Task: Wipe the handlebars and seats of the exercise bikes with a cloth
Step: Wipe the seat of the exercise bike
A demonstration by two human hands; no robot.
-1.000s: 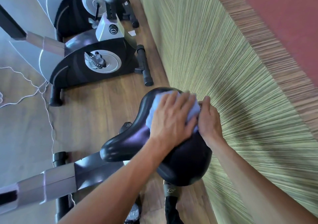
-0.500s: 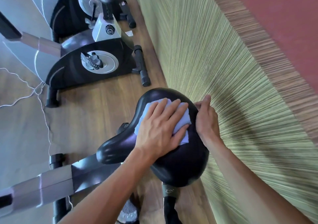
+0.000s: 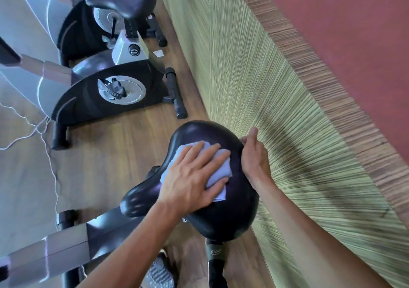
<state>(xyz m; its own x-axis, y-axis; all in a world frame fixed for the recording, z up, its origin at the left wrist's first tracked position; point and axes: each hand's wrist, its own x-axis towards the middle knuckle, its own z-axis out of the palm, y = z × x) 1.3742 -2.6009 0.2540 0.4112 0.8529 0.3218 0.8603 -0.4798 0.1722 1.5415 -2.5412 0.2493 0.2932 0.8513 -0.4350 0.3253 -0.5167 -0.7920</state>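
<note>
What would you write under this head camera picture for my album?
Left hand presses a pale cloth on the black bike seat while the right hand steadies its edge.

The cloth (image 3: 218,168) lies on the seat (image 3: 221,212), left hand (image 3: 192,179) atop, right hand (image 3: 254,157) at its wall-side edge.

A glossy black seat (image 3: 221,210) is covered in part by a pale blue cloth (image 3: 221,168). The bike bodies (image 3: 106,101) are coloured black and silver-grey, with silver discs (image 3: 130,90). The floor (image 3: 115,146) is patterned in brown wood grain. The lower wall (image 3: 254,88) is finely striped in yellow-green, edged by a brown striped band (image 3: 321,84), with plain dull red (image 3: 354,33) above. A thin white cord (image 3: 47,152) is seen.
</note>
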